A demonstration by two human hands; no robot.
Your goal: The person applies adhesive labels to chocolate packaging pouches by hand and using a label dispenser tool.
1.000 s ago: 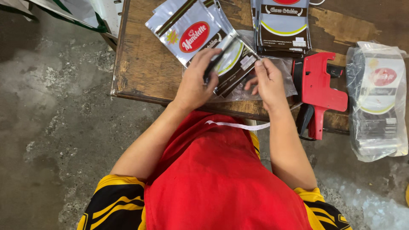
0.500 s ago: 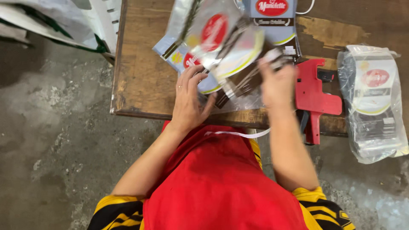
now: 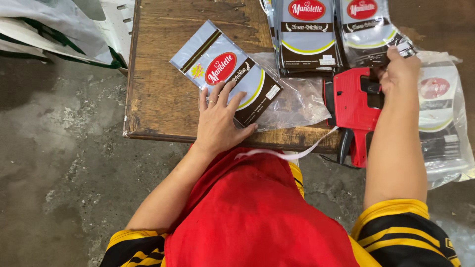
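Head view: left hand [image 3: 218,123] lies flat on printed pouch [image 3: 225,71].

Head camera, looking steeply down from close above

One view only: it faces down over the person's red-clad lap, with the wooden table [image 3: 163,99] across the upper frame, concrete floor [image 3: 54,163] on the left, and both forearms reaching upward from the lower edge.

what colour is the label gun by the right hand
Red with a black handle, seen in the head view: label gun beside the right hand.
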